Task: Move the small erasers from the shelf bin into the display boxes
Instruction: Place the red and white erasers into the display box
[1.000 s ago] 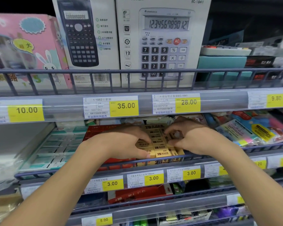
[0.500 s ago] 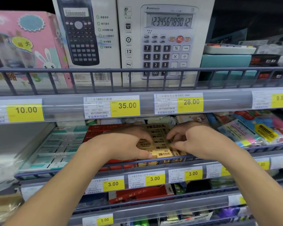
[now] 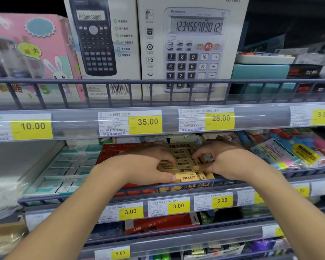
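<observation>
Risk first, judged from the crowding: tan paper-sleeved 2B erasers point(image 3: 184, 170) packed tight in the tan cardboard display box point(image 3: 178, 146), so one nudged sideways could ride up over its neighbour or slip across the grey wire shelf rail point(image 3: 233, 180) just in front. To the left of that box, a red cardboard box point(image 3: 111, 153), close enough for a stray eraser to land in by mistake. Left hand point(image 3: 139, 170) over the display box's left edge, fingers curled, thumb pressed on a front-row eraser. Erasers directly under and between both sets of fingers. Right hand point(image 3: 225, 163) at the box's right side, fingers point(image 3: 196, 156) bent, seemingly pinching something small and grey; identity impossible to tell.
</observation>
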A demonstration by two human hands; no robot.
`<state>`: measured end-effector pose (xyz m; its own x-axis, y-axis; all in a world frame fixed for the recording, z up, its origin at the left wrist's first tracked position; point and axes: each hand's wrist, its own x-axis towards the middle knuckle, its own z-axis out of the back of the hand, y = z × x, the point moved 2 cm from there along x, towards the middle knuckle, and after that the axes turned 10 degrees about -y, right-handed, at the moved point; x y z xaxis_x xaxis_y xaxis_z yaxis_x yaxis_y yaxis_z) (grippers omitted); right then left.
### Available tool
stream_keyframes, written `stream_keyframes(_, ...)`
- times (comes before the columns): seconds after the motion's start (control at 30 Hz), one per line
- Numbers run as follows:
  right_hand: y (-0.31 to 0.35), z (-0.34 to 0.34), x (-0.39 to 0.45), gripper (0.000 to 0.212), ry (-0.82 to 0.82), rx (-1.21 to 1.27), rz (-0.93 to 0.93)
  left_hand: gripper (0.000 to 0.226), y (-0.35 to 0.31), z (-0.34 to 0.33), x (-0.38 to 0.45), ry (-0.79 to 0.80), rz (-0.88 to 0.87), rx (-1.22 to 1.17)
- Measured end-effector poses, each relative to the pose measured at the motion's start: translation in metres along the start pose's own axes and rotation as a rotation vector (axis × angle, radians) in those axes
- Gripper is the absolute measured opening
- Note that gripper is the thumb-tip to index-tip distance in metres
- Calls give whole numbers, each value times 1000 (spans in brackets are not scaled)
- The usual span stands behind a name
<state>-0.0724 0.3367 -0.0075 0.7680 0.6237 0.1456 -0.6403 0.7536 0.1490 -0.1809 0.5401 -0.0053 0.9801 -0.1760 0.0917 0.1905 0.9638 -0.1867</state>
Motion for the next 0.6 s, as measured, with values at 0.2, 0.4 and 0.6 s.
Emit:
stream_keyframes(0.2, 6, 2, -12, 51, -70, 68, 73, 58, -1, -1, -3, -95, 34, -31)
stream_keyframes(0.4, 28, -18, -8, 45, -107, 80, 235, 38, -2, -7, -1, -153, 60, 31)
stream_keyframes(0.6, 29, -19, -10, 40, -128, 65, 229, 37, -5, -5, 0, -158, 55, 40)
